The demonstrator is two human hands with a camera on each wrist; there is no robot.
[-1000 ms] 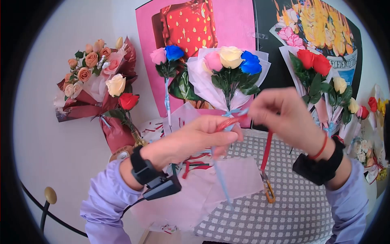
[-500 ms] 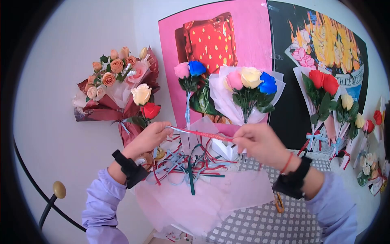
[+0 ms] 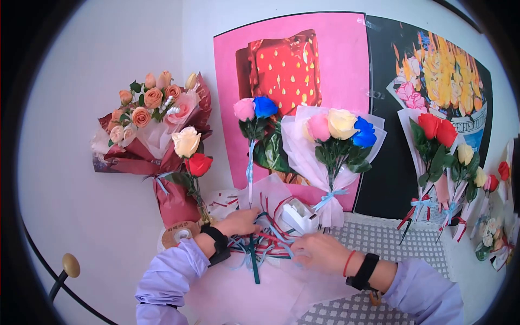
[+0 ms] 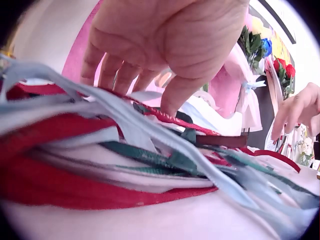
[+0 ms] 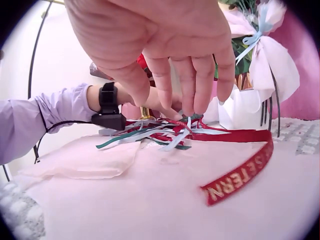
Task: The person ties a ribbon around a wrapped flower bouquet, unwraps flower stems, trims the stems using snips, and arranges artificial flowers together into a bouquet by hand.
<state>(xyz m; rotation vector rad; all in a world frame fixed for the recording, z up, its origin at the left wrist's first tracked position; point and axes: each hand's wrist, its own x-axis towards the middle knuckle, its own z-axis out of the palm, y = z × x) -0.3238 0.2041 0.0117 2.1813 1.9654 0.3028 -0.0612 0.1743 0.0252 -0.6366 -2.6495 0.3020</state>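
Note:
A loose pile of red, light blue and dark green ribbons lies on pale pink wrapping paper. My left hand is at the far side of the pile, its fingers pointing down behind the ribbons, thumb spread apart. Over the pile's right side hangs my right hand, with fingers loosely extended and nothing held in them. A red ribbon with gold lettering trails across the paper in the right wrist view.
Behind the pile stand a white tape dispenser and a wrapped bouquet. Ribbon spool and a cream-and-red rose pair are at left. More wrapped roses stand at right. Orange-handled scissors lie partly under my right wrist.
Both hands have come down from holding a red and blue ribbon stretched in the air to the ribbon pile. The ribbon is no longer between them. The head view has shifted.

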